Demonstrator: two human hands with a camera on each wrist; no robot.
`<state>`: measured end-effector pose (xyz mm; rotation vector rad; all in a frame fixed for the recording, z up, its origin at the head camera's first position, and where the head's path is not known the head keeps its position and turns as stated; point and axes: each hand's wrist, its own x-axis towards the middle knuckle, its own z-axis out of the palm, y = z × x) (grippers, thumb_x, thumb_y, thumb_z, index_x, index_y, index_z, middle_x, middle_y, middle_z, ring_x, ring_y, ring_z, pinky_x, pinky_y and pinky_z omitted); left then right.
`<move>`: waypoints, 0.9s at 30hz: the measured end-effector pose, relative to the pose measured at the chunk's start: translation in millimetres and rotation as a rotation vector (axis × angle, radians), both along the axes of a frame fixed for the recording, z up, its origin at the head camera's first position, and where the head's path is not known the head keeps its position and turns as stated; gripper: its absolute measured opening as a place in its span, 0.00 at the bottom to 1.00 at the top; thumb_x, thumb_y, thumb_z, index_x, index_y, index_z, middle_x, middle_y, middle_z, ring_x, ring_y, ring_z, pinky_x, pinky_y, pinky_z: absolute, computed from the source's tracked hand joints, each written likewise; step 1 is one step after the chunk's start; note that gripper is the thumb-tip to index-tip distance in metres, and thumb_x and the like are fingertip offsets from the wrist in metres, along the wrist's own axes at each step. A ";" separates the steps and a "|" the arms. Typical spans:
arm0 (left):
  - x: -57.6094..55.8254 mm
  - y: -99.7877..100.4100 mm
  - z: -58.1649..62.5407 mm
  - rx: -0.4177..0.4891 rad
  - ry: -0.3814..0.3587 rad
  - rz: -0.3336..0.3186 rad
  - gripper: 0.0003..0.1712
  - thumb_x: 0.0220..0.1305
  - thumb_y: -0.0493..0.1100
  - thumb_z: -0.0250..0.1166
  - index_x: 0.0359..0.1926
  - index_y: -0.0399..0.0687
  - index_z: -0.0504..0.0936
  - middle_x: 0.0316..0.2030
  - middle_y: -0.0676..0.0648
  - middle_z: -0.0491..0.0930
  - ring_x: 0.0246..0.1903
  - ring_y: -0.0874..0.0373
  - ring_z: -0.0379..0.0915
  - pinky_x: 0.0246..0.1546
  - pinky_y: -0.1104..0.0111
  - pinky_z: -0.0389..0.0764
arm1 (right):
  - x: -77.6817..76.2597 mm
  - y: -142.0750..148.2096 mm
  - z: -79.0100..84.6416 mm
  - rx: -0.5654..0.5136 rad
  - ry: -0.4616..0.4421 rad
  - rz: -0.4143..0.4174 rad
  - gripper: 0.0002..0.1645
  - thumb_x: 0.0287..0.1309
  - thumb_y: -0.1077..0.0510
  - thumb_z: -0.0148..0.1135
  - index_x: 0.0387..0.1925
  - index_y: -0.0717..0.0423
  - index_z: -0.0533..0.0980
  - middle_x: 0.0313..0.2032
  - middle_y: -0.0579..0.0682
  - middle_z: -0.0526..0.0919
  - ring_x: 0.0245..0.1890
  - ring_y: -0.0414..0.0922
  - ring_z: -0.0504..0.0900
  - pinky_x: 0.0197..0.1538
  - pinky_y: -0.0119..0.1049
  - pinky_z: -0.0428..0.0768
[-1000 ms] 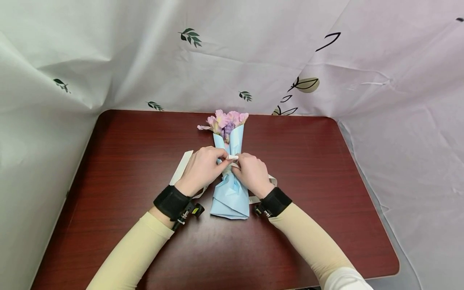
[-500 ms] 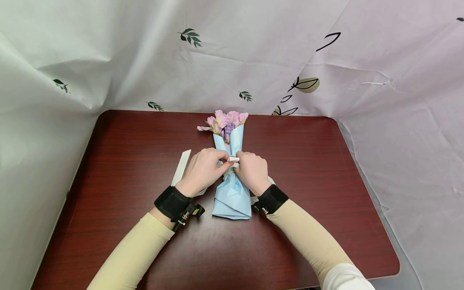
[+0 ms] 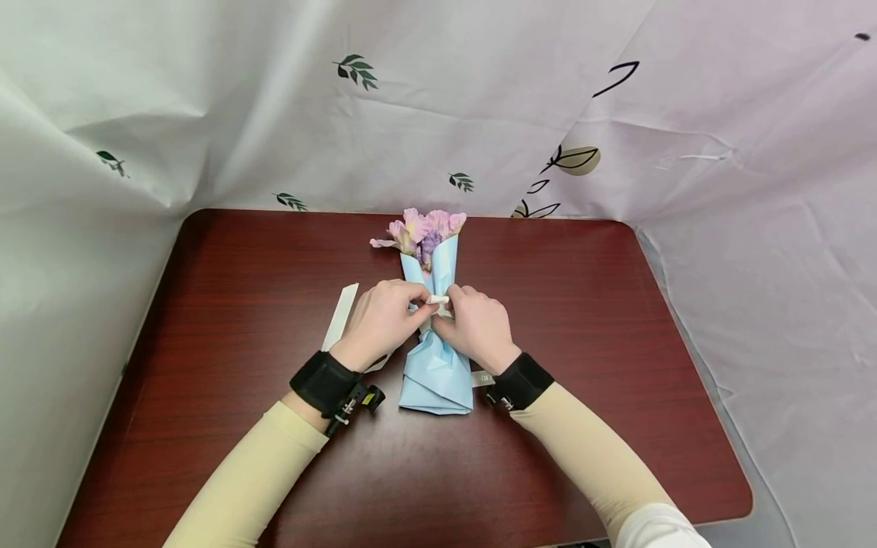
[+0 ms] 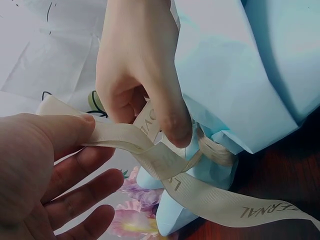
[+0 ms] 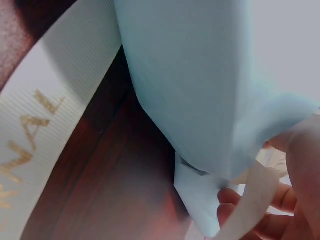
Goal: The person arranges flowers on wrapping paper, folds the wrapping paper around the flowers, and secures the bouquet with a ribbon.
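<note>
A bouquet of pink and purple flowers (image 3: 428,228) in light blue wrapping paper (image 3: 438,384) lies on the table, blooms toward the back. A cream ribbon (image 4: 220,200) with gold lettering circles its narrow waist and crosses itself in front. My left hand (image 3: 384,313) pinches a ribbon loop between thumb and forefinger; its other fingers spread loosely below, as the left wrist view shows. Close against the waist, my right hand (image 3: 479,323) has its fingers curled around another part of the ribbon, thumb pointing down at the crossing. The right palm hides part of that ribbon.
One ribbon tail (image 3: 340,313) stretches out on the left behind the left wrist. Another lettered tail (image 5: 35,135) lies beside the paper on the right. The dark red wooden table (image 3: 582,304) ends at a white patterned curtain (image 3: 274,99) behind.
My right hand shifted slightly left, then back right, its thumb now showing at the ribbon crossing. The left hand keeps its pinch almost in place. The lower paper shifted slightly right.
</note>
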<state>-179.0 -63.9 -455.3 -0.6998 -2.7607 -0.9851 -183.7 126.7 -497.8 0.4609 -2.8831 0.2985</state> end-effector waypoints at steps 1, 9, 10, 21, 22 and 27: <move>-0.2 0.0 -0.1 -0.001 0.000 0.000 0.04 0.63 0.53 0.67 0.33 0.63 0.86 0.29 0.59 0.83 0.18 0.66 0.65 0.18 0.70 0.66 | 1.1 1.1 1.1 -0.004 -0.010 -0.001 0.17 0.53 0.39 0.62 0.29 0.47 0.74 0.22 0.42 0.71 0.17 0.42 0.70 0.20 0.38 0.68; -2.1 0.0 -2.5 -0.003 0.002 0.000 0.04 0.63 0.52 0.67 0.33 0.62 0.86 0.30 0.59 0.84 0.20 0.67 0.68 0.19 0.71 0.67 | 14.3 16.1 31.4 -0.215 -0.145 0.057 0.32 0.56 0.38 0.63 0.60 0.45 0.74 0.56 0.46 0.79 0.57 0.48 0.77 0.54 0.50 0.77; -2.3 -0.1 -2.9 -0.005 0.007 0.001 0.04 0.63 0.52 0.67 0.33 0.62 0.86 0.30 0.59 0.84 0.20 0.67 0.68 0.19 0.71 0.67 | 15.3 18.0 36.5 -0.268 -0.143 0.088 0.33 0.56 0.39 0.65 0.62 0.44 0.73 0.59 0.46 0.78 0.60 0.48 0.75 0.58 0.50 0.76; -2.9 0.9 -3.8 -0.015 0.010 -0.013 0.04 0.63 0.52 0.67 0.34 0.62 0.87 0.31 0.59 0.84 0.23 0.67 0.71 0.21 0.71 0.69 | 17.7 24.1 52.9 -0.388 0.089 0.344 0.23 0.56 0.47 0.71 0.53 0.44 0.82 0.53 0.43 0.80 0.59 0.42 0.73 0.62 0.37 0.71; -3.0 1.0 -3.6 -0.016 0.008 -0.013 0.04 0.63 0.51 0.67 0.34 0.62 0.87 0.31 0.59 0.84 0.24 0.67 0.71 0.22 0.71 0.70 | 18.1 23.5 51.9 -0.384 0.103 0.347 0.21 0.56 0.47 0.71 0.52 0.44 0.82 0.52 0.43 0.81 0.58 0.42 0.74 0.61 0.36 0.72; -3.7 1.9 -2.6 -0.019 0.016 -0.011 0.04 0.63 0.49 0.66 0.36 0.61 0.88 0.32 0.59 0.84 0.26 0.67 0.73 0.22 0.71 0.71 | 20.1 20.1 51.2 -0.375 0.148 0.348 0.16 0.58 0.49 0.69 0.48 0.47 0.84 0.50 0.45 0.82 0.57 0.43 0.75 0.59 0.37 0.73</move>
